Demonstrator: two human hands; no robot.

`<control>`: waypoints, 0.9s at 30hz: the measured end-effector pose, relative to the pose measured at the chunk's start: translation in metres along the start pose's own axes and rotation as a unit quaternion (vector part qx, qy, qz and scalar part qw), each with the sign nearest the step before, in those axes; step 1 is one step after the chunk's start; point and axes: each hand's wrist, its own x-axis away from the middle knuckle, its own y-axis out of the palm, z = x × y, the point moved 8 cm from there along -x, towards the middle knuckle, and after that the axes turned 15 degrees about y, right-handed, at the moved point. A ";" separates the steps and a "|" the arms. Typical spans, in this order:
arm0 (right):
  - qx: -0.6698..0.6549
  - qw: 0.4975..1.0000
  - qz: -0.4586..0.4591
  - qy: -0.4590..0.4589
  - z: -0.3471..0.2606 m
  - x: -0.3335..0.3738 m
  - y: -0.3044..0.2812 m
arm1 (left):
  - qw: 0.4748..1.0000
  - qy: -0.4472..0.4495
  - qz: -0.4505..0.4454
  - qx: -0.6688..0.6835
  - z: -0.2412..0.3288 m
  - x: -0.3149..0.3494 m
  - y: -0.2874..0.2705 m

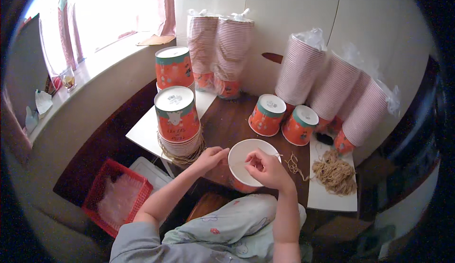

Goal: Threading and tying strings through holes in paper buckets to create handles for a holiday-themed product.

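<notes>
A paper bucket [255, 145], white inside and orange outside, stands mouth up at the table's near edge in front of my lap. Beside its left rim is my left hand [212, 160], thumb and fingers pinched together; what they hold is too small to make out. My right hand [266, 169] is over the right side of the mouth, fingers curled in a pinch. A short pale piece of string [279, 155] shows beside it at the rim. More loose string [295, 165] lies on the table to the right.
A tangled heap of tan string [334, 173] lies on the white board at right. Upside-down orange buckets [266, 115] stand behind, with tall wrapped stacks [301, 68] along the wall. At left rises a bucket stack [177, 120] ringed with string; a red basket [142, 187] sits below.
</notes>
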 end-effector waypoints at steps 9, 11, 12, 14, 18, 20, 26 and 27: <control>0.109 0.983 -0.020 -0.145 -0.059 0.034 0.027 | 0.980 -0.080 -0.177 0.030 0.026 0.012 0.016; 0.126 0.971 -0.023 -0.201 -0.074 0.047 0.039 | 0.994 0.016 -0.108 -0.018 0.055 0.011 -0.004; 0.154 0.962 -0.018 -0.225 -0.086 0.053 0.045 | 0.993 0.085 -0.063 -0.056 0.065 0.011 -0.023; 0.173 0.944 0.026 -0.281 -0.104 0.056 0.055 | 0.956 0.240 0.035 -0.163 0.099 0.017 -0.068; 0.294 0.901 0.082 -0.309 -0.111 0.033 0.089 | 0.918 0.247 0.212 -0.224 0.143 0.041 -0.151; 0.309 0.889 0.105 -0.321 -0.106 0.006 0.105 | 0.860 0.283 0.292 -0.309 0.155 0.049 -0.175; 0.327 0.870 0.097 -0.356 -0.090 -0.066 0.157 | 0.680 0.399 0.365 -0.496 0.159 0.057 -0.214; 0.340 0.881 0.055 -0.323 -0.080 -0.078 0.168 | 0.638 0.422 0.376 -0.522 0.153 0.057 -0.219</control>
